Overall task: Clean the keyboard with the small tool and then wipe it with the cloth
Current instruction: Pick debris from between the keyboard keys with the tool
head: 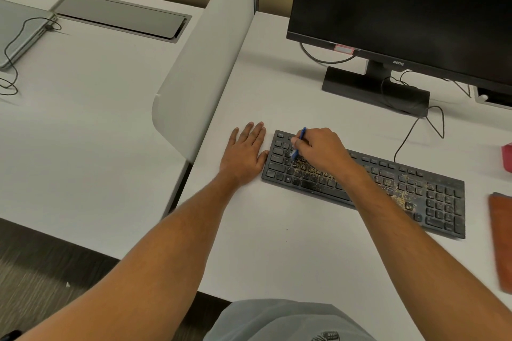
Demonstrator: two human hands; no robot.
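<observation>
- Your right hand (321, 151) pinched the small blue plastic tool (299, 144) pen-style, tip down on the left-hand keys, likely for control between keycaps.
- Your left hand (245, 153) lay flat, fingers straight, holding nothing, thumb against the left end of the crumb-covered black plastic keyboard (432, 196), probably bracing it.
- Keyboard sat centre-right of frame; an orange cloth (502, 241) waited at the right edge, well apart from both hands.
</observation>
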